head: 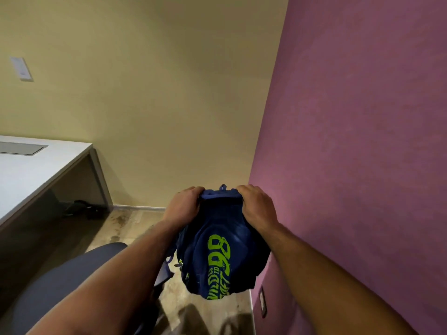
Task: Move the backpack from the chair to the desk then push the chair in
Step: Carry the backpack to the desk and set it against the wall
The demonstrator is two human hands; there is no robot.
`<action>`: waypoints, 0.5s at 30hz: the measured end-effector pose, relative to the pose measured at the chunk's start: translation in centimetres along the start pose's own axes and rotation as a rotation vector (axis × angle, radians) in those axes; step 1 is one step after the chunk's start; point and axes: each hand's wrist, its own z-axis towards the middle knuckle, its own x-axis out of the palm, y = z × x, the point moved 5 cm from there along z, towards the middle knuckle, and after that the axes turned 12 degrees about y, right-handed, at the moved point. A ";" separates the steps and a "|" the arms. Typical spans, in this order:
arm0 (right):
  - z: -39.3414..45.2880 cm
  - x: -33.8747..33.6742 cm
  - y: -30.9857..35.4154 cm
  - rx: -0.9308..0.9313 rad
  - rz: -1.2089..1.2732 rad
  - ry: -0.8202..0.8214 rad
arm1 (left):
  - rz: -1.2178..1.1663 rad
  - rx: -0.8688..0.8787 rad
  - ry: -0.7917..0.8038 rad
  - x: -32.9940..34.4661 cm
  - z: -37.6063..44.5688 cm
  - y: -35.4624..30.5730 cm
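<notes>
A dark blue backpack with lime-green lettering hangs in the air in front of me, clear of the chair. My left hand grips its top edge on the left and my right hand grips the top edge on the right. The grey-blue chair sits low at the lower left, partly hidden by my left forearm, with nothing on its seat. The white desk stands at the far left, its corner toward the cream wall.
A purple wall rises close on the right, with a socket plate low on it. A cream wall is ahead. Dark cables lie on the floor under the desk. A grey cable flap is set in the desktop.
</notes>
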 end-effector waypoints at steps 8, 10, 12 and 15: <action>14.2 4.9 -2.1 -0.094 0.047 0.111 | 0.036 -0.093 -0.034 0.2 10.7 8.3; 17.7 5.8 -2.1 -0.116 0.059 0.133 | 0.047 -0.111 -0.034 -0.3 13.0 10.3; 20.9 6.6 -2.1 -0.132 0.069 0.140 | 0.058 -0.129 -0.034 -1.0 15.2 12.2; 25.4 7.7 -1.7 -0.156 0.079 0.139 | 0.059 -0.160 -0.050 -1.9 17.9 14.9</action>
